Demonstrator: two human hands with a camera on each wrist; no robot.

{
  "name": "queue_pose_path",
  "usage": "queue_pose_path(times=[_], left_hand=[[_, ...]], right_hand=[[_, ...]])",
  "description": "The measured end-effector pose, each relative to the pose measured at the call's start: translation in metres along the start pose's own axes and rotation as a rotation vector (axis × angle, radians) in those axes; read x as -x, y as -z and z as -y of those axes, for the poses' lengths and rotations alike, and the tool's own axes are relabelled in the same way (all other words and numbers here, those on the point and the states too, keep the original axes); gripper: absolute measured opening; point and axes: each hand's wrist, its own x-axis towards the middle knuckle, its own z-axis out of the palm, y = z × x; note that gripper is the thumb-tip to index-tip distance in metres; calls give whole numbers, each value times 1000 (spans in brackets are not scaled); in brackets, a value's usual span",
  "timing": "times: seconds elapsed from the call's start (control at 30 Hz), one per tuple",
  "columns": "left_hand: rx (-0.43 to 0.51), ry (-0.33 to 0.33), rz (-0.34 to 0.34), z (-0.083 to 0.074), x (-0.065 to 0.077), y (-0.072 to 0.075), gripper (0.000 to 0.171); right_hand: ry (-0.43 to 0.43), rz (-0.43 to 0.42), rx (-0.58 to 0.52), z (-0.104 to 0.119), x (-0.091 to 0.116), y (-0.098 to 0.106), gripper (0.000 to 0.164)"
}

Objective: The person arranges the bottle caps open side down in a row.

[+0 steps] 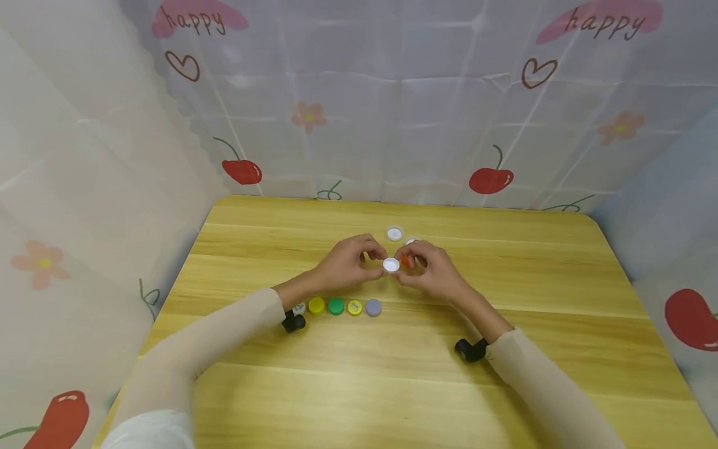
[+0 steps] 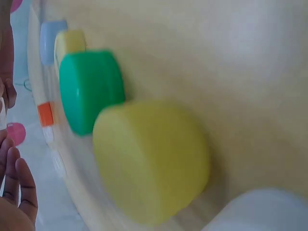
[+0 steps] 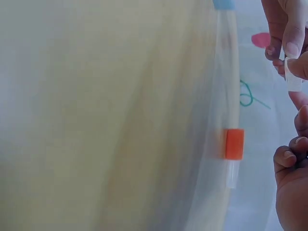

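At centre, I see the left hand (image 1: 346, 265) and right hand (image 1: 436, 273) pinching a white cap (image 1: 391, 265) above a wood-grain table (image 1: 370, 380). Cherry-print curtains (image 1: 387, 137) fill the frame's top and sides.

White cap (image 1: 391, 265): small, round, shallow, fine ribbing on side wall; rimmed, recessed face tilted up toward head camera; held clear of desk (image 1: 392, 380), opposite edges pinched by left hand (image 1: 348, 264) and right hand (image 1: 436, 270)
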Motion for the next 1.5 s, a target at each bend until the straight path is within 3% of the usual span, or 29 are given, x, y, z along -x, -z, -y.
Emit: queue_pose_path(times=[0.33, 0.6, 0.8, 1.0, 1.3, 1.5], left_hand=[[5, -75, -39, -12, 23, -8, 24], [65, -102, -24, -20, 35, -14, 25], [283, 23, 56, -26, 35, -14, 17], [477, 155, 141, -26, 31, -12, 18], [630, 302, 219, -29, 29, -11, 23], [630, 344, 234, -30, 30, -12, 21]], right_hand=[[121, -55, -4, 10, 24, -7, 30], [127, -62, 12, 17, 39, -8, 32], [123, -75, 19, 23, 48, -4, 35], [174, -99, 27, 25, 52, -2, 37], [278, -141, 84, 25, 52, 0, 38], [318, -122, 126, 25, 53, -2, 37]])
